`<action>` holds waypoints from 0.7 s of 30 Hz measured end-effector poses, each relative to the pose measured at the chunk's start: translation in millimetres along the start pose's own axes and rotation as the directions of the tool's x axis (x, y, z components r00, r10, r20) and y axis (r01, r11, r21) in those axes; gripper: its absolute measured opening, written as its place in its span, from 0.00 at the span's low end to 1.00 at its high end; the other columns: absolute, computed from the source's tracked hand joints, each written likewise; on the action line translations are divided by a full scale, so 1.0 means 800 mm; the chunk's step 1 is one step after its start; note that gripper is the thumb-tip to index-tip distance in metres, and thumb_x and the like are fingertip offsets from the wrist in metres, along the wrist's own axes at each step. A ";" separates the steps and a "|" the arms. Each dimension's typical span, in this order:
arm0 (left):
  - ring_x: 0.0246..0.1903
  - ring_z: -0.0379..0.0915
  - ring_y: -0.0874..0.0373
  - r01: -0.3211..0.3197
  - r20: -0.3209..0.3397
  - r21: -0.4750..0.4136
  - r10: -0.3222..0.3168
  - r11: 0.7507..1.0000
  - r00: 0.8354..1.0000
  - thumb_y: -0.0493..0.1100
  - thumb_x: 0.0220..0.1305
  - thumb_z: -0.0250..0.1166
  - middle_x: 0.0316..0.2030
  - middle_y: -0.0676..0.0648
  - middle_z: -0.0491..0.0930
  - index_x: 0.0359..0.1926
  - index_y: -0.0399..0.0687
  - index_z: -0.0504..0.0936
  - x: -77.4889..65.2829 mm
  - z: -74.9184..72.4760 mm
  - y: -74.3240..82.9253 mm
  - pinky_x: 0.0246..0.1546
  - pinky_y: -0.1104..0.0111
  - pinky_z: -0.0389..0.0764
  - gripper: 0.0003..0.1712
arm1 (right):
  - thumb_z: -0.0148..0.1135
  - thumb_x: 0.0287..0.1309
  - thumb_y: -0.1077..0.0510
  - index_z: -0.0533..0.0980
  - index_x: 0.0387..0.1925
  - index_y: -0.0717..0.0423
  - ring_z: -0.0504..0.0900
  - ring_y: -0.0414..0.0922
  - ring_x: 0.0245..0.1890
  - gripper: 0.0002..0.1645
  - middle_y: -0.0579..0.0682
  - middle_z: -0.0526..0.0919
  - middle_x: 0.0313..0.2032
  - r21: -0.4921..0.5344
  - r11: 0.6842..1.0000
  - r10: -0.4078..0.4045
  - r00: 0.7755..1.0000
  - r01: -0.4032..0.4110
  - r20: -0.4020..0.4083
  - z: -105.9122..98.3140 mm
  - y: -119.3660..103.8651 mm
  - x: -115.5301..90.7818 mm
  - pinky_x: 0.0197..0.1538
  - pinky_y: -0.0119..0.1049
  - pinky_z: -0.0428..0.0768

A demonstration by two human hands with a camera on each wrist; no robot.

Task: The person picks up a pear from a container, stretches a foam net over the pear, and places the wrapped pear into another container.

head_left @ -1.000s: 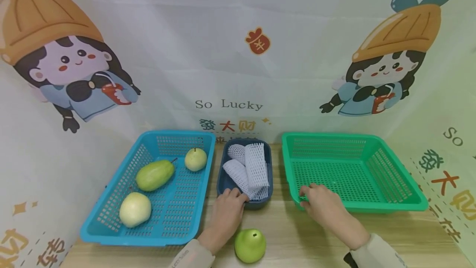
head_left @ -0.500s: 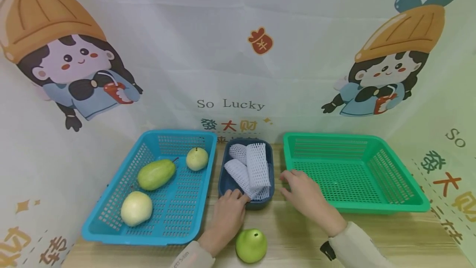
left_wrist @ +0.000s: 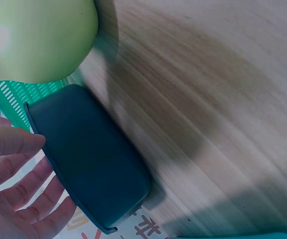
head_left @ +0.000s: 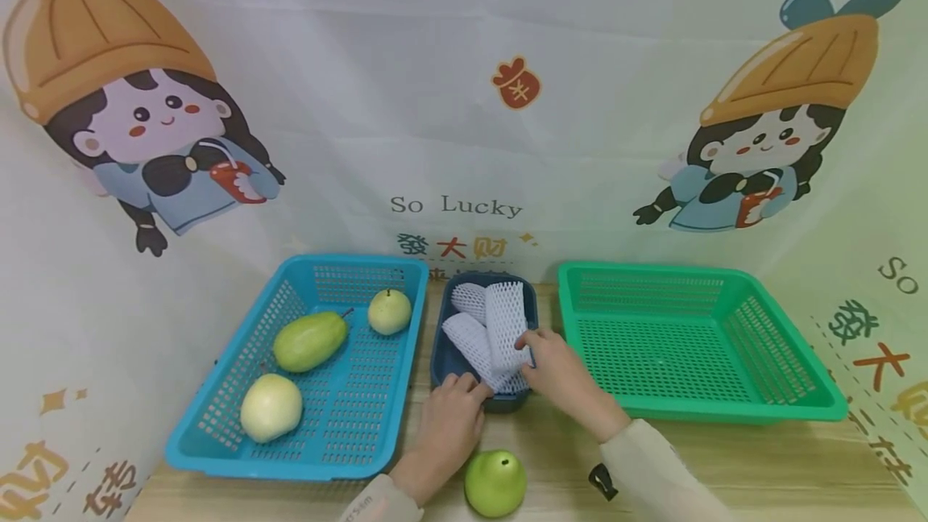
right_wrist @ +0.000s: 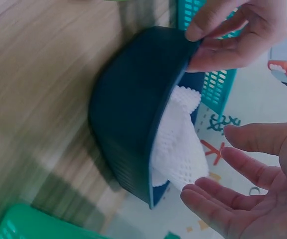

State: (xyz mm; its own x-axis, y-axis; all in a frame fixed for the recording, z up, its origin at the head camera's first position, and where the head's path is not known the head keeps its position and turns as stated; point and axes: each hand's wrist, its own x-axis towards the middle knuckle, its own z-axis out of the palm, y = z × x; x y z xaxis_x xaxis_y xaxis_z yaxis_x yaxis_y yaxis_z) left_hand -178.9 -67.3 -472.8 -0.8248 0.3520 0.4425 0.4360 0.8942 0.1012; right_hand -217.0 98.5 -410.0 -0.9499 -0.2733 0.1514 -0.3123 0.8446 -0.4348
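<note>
A navy plastic bin (head_left: 506,404) stands between the two baskets and holds several white foam net sleeves (head_left: 505,321). My left hand (head_left: 448,425) grips its near rim, the thumb outside on the wall, as the right wrist view also shows. Over the bin's right side is my right hand (head_left: 561,373), its fingers spread and fingertips right at the upright foam sleeve. In the right wrist view that hand (right_wrist: 253,184) has nothing between thumb and fingers. A green pear (head_left: 495,483) sits upright on the table just in front, beside my left wrist.
On the left, a blue basket (head_left: 290,470) contains a long green fruit (head_left: 310,341), a pale round pear (head_left: 271,408) and a smaller yellowish pear (head_left: 389,312). A green basket (head_left: 725,409) stands to the right. A printed white cloth (head_left: 464,135) hangs close behind.
My right hand has moved left from the green basket's near corner to the navy bin and its foam sleeves. My left hand has stayed on the bin's rim.
</note>
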 end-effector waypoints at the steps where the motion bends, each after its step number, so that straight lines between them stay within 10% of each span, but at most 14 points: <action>1: 0.30 0.71 0.58 -0.001 -0.002 0.001 0.001 1.000 1.000 0.40 0.50 0.68 0.29 0.53 0.77 0.36 0.54 0.84 0.000 -0.001 0.000 0.27 0.68 0.75 0.09 | 0.66 0.49 0.62 0.77 0.40 0.59 0.77 0.52 0.41 0.14 0.60 0.77 0.44 0.000 1.000 0.001 1.000 -0.001 0.010 0.003 -0.001 0.001 0.40 0.44 0.78; 21: 0.32 0.69 0.57 -0.007 -0.009 -0.039 0.007 0.999 1.000 0.40 0.47 0.70 0.31 0.52 0.77 0.38 0.50 0.84 -0.004 -0.002 0.001 0.31 0.67 0.76 0.13 | 0.63 0.46 0.68 0.76 0.50 0.56 0.68 0.60 0.50 0.25 0.67 0.72 0.50 0.008 0.999 0.032 0.999 -0.033 0.031 0.041 0.005 0.011 0.47 0.51 0.76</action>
State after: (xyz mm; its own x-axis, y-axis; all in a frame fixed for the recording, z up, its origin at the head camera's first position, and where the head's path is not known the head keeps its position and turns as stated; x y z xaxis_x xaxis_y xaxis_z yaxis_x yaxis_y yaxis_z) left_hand -175.0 -67.9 -473.0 -0.8186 0.3557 0.4509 0.4556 0.8803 0.1327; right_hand -227.0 84.2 -439.7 -0.9594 -0.2598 0.1099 -0.2812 0.8493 -0.4468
